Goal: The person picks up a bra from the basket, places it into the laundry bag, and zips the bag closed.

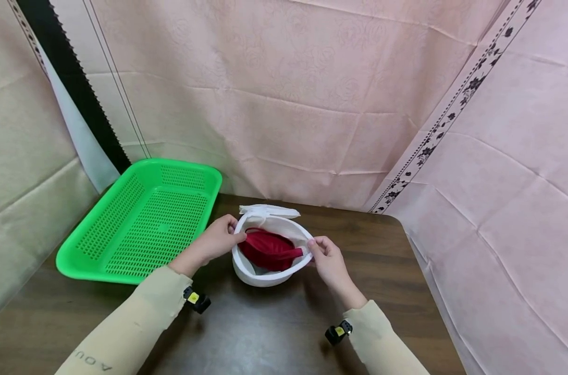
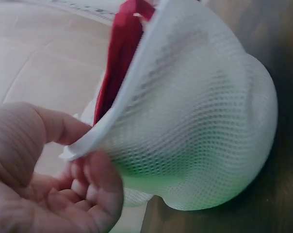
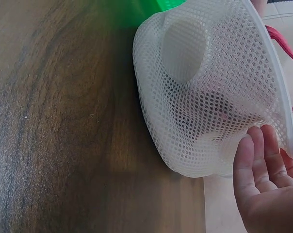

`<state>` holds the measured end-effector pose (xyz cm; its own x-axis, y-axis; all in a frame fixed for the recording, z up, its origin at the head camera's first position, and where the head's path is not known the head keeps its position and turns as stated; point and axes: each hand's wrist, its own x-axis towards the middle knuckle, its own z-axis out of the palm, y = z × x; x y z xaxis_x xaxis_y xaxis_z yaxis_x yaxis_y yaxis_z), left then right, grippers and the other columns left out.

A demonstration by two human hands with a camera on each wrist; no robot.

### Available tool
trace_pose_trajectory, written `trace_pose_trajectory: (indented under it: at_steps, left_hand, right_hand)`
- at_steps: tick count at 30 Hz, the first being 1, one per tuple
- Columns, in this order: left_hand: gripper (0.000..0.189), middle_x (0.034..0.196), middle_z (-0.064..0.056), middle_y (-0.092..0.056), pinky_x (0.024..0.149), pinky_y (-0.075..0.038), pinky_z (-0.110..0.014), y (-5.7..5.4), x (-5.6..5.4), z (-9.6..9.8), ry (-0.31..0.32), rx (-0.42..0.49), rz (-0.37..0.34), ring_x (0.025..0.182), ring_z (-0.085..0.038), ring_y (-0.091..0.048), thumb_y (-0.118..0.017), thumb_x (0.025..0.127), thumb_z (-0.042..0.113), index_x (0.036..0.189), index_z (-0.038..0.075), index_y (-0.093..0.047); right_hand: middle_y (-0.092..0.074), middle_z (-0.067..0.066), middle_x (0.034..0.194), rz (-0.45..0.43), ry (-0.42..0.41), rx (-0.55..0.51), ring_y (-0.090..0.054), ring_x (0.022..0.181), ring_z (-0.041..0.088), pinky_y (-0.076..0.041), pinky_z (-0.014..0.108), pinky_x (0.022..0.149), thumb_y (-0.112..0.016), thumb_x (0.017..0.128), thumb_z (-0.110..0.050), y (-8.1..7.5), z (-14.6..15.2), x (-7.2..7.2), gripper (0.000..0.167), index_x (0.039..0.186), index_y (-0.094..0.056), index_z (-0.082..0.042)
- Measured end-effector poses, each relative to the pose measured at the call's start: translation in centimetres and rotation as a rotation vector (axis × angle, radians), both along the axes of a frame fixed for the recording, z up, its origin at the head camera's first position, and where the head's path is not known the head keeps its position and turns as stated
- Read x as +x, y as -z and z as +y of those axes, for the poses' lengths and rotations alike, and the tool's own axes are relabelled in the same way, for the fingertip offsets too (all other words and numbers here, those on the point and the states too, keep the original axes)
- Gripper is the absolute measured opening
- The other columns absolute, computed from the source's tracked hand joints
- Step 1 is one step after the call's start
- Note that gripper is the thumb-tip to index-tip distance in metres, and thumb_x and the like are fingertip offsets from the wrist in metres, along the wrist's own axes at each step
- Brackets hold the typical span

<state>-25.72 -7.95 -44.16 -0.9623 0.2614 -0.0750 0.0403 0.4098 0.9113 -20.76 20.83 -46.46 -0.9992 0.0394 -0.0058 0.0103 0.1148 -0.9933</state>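
Observation:
A white mesh laundry bag [image 1: 263, 280] sits on the table with its mouth spread wide and facing up. Inside lies a dark red cloth garment [image 1: 269, 251] with a thin strap, much of it hidden by the bag's wall. My left hand [image 1: 220, 240] pinches the bag's left rim between thumb and fingers. On the opposite side my right hand [image 1: 331, 260] grips the right rim, thumb over the edge and fingers against the outer mesh [image 3: 209, 107]. The left wrist view shows the red garment [image 2: 120, 63] rising above the white rim.
To the left stands a green plastic basket [image 1: 213, 179] with a slotted bottom. White ties or flaps [image 1: 270, 210] stick out behind the bag's far rim. The brown wooden table [image 1: 378, 245] ends at right, and pale cloth curtains [image 1: 284, 104] hang behind and at both sides.

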Motion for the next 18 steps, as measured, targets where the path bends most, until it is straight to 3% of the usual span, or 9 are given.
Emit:
trace_pose_trajectory:
  at_steps: [4, 8, 12, 18]
  left_hand:
    - [0.017, 0.073, -0.009, -0.053, 0.054, -0.047, -0.031, 0.3, 0.0, 0.2, -0.033, -0.212, 0.191, 0.063, -0.021, -0.052, -0.067, 0.083, 0.008, 0.086, 0.005, -0.05]
    - [0.016, 0.07, -0.007, -0.053, 0.053, -0.042, -0.032, 0.1, 0.1, 0.0, -0.097, -0.352, 0.25, 0.061, -0.023, -0.051, -0.063, 0.079, 0.0, 0.083, 0.007, -0.049]
    - [0.016, 0.068, -0.007, -0.052, 0.051, -0.041, -0.033, 0.0, 0.0, -0.3, -0.111, -0.378, 0.252, 0.057, -0.022, -0.05, -0.063, 0.079, -0.001, 0.082, 0.008, -0.05]
    - [0.015, 0.068, -0.007, -0.051, 0.049, -0.043, -0.032, -0.1, 0.0, -0.6, -0.073, -0.343, 0.242, 0.055, -0.02, -0.049, -0.065, 0.082, 0.004, 0.084, 0.006, -0.05]
  right_hand:
    - [-0.068, 0.019, 0.094, 0.018, 0.002, 0.022, -0.066, 0.075, 0.021, -0.054, 0.049, 0.075, -0.056, 0.099, -0.02, 0.5, 0.0, -0.1, 0.027, 0.109, -0.059, 0.005]
    - [-0.067, 0.021, 0.092, 0.023, 0.06, 0.037, -0.065, 0.073, 0.024, -0.055, 0.045, 0.072, -0.056, 0.099, -0.021, 0.6, 0.5, -0.3, 0.029, 0.108, -0.058, 0.007]
    - [-0.066, 0.025, 0.093, 0.027, 0.124, 0.019, -0.065, 0.071, 0.024, -0.056, 0.039, 0.069, -0.056, 0.099, -0.019, 0.7, 1.3, -0.7, 0.03, 0.109, -0.058, 0.009]
    - [-0.064, 0.03, 0.098, 0.005, 0.093, -0.003, -0.066, 0.07, 0.02, -0.057, 0.037, 0.069, -0.057, 0.099, -0.021, 0.3, 1.2, -0.6, 0.03, 0.109, -0.058, 0.008]
